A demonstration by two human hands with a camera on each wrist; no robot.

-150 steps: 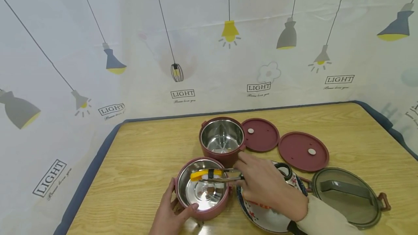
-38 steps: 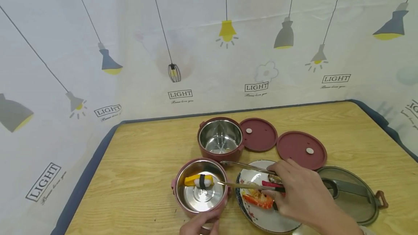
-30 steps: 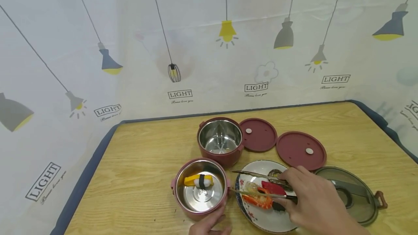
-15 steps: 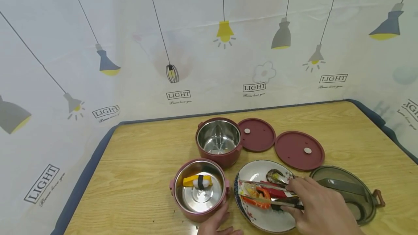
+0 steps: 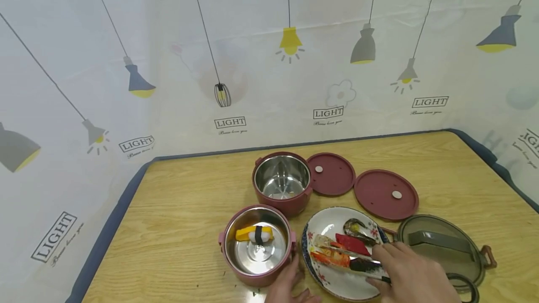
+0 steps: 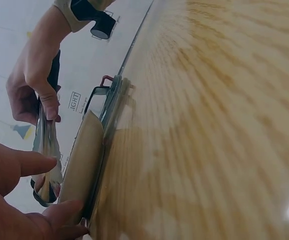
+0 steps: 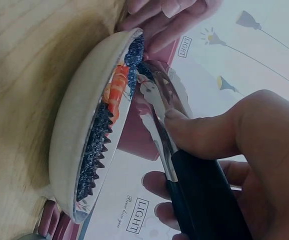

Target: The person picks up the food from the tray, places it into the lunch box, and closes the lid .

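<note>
My right hand (image 5: 414,272) grips metal tongs (image 7: 199,195) by their dark handles. The tongs' arms stand apart over the patterned plate (image 5: 337,288), overlapping an orange-red prawn (image 5: 330,257) and a dark food piece (image 5: 361,264) in the head view. A red slice (image 5: 353,244) and a dark mussel shell (image 5: 354,228) lie beside them. My left hand (image 5: 288,282) rests between the plate and the front pot (image 5: 257,278), its fingers loosely extended, fingertips near the plate's rim in the left wrist view. Inside that pot lies a yellow-topped sushi piece (image 5: 254,234) with a black band.
Behind the front pot stands a second maroon pot (image 5: 290,205) with a steel inside. Two maroon lids (image 5: 334,181) lie flat at its right. A dark see-through lid (image 5: 442,251) is right of the plate, partly behind my right hand.
The sushi piece, earlier held in the tongs over the front pot, now lies in it. The tongs have moved right, over the plate. My left hand has shifted from the pot's left side to its right.
</note>
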